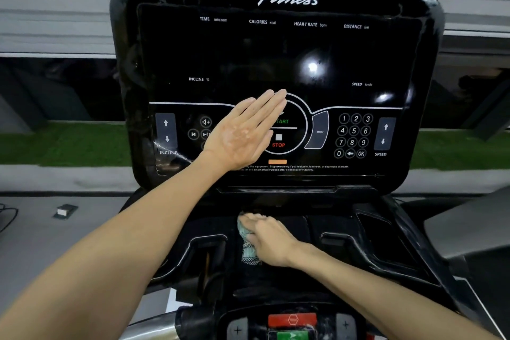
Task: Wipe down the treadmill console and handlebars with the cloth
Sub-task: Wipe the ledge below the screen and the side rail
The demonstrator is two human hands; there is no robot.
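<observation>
The black treadmill console (pixel 276 50) fills the middle of the view, its dark screen marked "Fitness" at the top. My left hand (pixel 245 130) is raised in front of the button panel, palm toward me, fingers straight and together, holding nothing. Lower down, my right hand (pixel 271 240) presses a pale green patterned cloth (pixel 248 246) onto the black tray ledge (pixel 317 232) below the screen. The cloth is bunched under the fingers and shows on the hand's left side. A metal handlebar (pixel 154 326) shows at the bottom left.
Recessed cup holders (pixel 209 254) (pixel 386 237) flank the tray. A red stop button (pixel 292 319) and a green button (pixel 292 335) sit at the bottom centre. Behind the console are grey blinds, a green strip, and a floor with a small box (pixel 65 211).
</observation>
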